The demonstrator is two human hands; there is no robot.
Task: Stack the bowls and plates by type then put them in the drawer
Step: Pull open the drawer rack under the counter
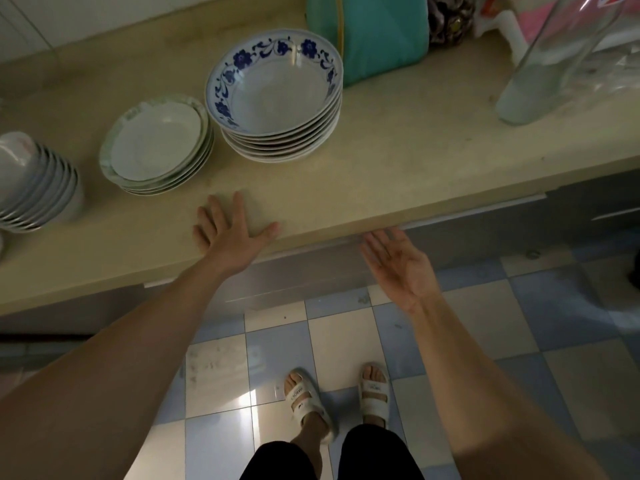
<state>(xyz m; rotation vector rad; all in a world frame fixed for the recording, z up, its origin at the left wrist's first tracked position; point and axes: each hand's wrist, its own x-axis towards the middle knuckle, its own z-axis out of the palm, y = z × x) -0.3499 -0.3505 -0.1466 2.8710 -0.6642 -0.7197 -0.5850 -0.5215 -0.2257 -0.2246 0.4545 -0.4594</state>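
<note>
A stack of blue-flowered bowls (277, 95) stands mid-counter. To its left sits a stack of green-rimmed plates (156, 143). A third stack of white bowls (34, 181) leans at the far left edge. My left hand (232, 230) lies flat, fingers spread, on the beige counter (381, 161) near its front edge, in front of the plates. My right hand (394, 261) is palm up below the counter lip, its fingertips at the top edge of the grey drawer front (311, 275). Neither hand holds anything.
A teal bag (377, 32) stands behind the flowered bowls. A clear glass vase (554, 64) and plastic wrapping sit at the right. Another drawer front (606, 209) lies further right. Blue and white floor tiles and my sandalled feet (339, 396) are below.
</note>
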